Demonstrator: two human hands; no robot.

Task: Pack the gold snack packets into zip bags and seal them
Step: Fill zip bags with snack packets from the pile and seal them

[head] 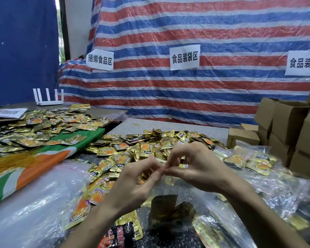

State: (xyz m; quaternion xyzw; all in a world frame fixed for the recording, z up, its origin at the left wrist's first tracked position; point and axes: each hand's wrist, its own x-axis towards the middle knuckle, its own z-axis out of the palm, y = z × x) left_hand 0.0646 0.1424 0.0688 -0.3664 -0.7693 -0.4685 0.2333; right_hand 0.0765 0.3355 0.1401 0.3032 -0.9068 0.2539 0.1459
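Pinching top edge of clear zip bag (175, 192) with left hand (138, 179) and right hand (199, 167), both raised above table (186, 125), wrists angled inward. Thumb and forefinger tips pressed together on plastic, meeting at centre; remaining fingers (182, 149) loosely arched, slightly spread. Hanging below grip: bag body with few packed packets (168, 206) inside. Beyond hands, loose heap of gold snack packets (150, 144) on table. At right, filled bags (249, 161); at left, empty bags (34, 194) stacked flat.
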